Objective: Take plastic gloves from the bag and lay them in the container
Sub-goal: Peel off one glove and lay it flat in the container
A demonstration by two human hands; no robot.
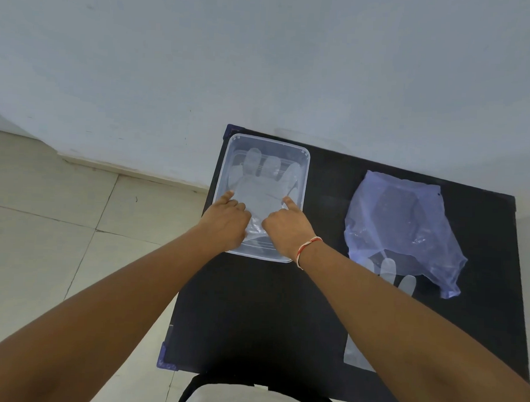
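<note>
Pale wall (pixel 263 64) and beige floor tiles (pixel 44 221) surround a small black table (pixel 253 306), viewed from above. On the table's far left portion sits a clear rectangular container (pixel 302 160) with rounded corners, its long side running away from me. One translucent plastic glove (pixel 258 182) lies flat inside it, fingers pointing toward the wall. My left hand (pixel 223 223) is inside the near left part of the container, index finger extended and pressing down on the glove's left edge, the remaining fingers curled loosely; it pinches nothing. My right hand (pixel 286 229) mirrors this on the near right side, index finger extended onto the glove's right edge, other fingers folded under, nothing gripped. A red and white thread band (pixel 308 248) circles my right wrist. To the right of the container, well apart from it, lies a crumpled bluish transparent bag (pixel 408 225), its mouth toward me. Another plastic glove (pixel 388 268) protrudes from that mouth, fingers partly overlapped by the bag, its cuff end showing past my right forearm near the table's front edge. Whether further gloves remain within the bag cannot be determined. Blue corner pieces (pixel 164 357) mark the table's left corners.
</note>
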